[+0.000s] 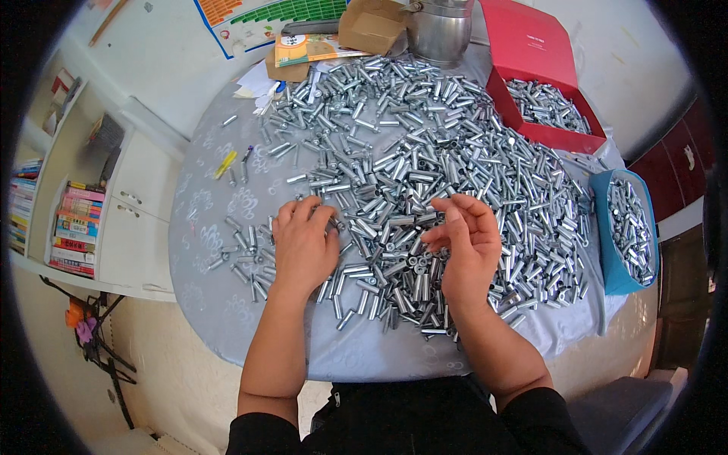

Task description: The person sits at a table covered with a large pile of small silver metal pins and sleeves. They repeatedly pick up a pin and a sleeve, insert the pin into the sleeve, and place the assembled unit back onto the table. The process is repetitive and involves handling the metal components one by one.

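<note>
Left hand [305, 244]: palm down, fingers loosely spread and resting flat on the small metal sleeves [394, 220] at the left edge of the heap. Whether anything is pinched beneath the palm cannot be determined.

Sleeves: short, shiny cylindrical tubes spread across the grey-covered table [205, 303], beneath and between both hands and extending well beyond the fingertips. Judged rigid, light singly, smooth and prone to rolling. Recommended grip is across the barrel, at mid-length, between thumb and fingertip. No common orientation exists; long axes lie flat on the cloth in all directions, with a few standing on end just beside the right wrist.

Right hand [469, 244]: half open, fingers curled, thumb toward index. It appears to hold a sleeve at the fingertips; this is not certain.

Beyond the right hand: a red box [531, 45] and a blue container [607, 250], both holding sleeves.
</note>
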`<state>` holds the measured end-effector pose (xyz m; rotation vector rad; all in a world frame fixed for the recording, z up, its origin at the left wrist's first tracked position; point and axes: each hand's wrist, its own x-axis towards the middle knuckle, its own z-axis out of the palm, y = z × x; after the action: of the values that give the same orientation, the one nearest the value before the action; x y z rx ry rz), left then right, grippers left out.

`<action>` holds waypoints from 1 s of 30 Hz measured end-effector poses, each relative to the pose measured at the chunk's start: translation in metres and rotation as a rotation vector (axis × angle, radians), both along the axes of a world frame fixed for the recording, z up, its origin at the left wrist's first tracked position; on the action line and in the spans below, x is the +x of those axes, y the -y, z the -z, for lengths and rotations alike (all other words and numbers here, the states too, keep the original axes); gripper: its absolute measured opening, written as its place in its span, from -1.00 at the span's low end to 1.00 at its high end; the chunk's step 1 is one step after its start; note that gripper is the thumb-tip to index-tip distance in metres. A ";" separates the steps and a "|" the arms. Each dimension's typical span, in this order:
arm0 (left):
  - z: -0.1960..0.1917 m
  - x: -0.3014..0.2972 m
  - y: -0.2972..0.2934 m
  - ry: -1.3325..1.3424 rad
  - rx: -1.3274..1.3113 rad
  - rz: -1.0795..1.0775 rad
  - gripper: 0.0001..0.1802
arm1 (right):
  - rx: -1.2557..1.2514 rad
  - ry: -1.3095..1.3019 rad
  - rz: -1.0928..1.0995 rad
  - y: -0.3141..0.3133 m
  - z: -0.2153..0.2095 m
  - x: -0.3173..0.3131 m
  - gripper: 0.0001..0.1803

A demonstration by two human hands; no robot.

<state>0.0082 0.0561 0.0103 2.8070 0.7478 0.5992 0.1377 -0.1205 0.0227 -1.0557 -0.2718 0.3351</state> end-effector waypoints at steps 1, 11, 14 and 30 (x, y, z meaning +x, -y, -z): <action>-0.002 -0.001 0.000 -0.004 -0.012 -0.001 -0.68 | -0.018 -0.016 0.001 0.000 0.000 0.001 -0.81; 0.001 -0.001 -0.001 0.005 -0.045 0.059 -0.80 | -0.061 -0.017 -0.053 0.000 0.004 0.002 -0.86; -0.002 0.003 0.000 0.154 -0.020 0.130 -0.79 | -0.090 -0.022 -0.089 0.000 0.002 0.002 -0.87; -0.005 0.003 0.037 0.487 -0.574 0.455 -0.71 | -0.434 0.447 -0.320 0.002 0.003 -0.010 -0.81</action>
<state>0.0115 0.0191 0.0153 2.0734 0.1357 0.7814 0.1280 -0.1223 0.0201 -1.5172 -0.8004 0.4558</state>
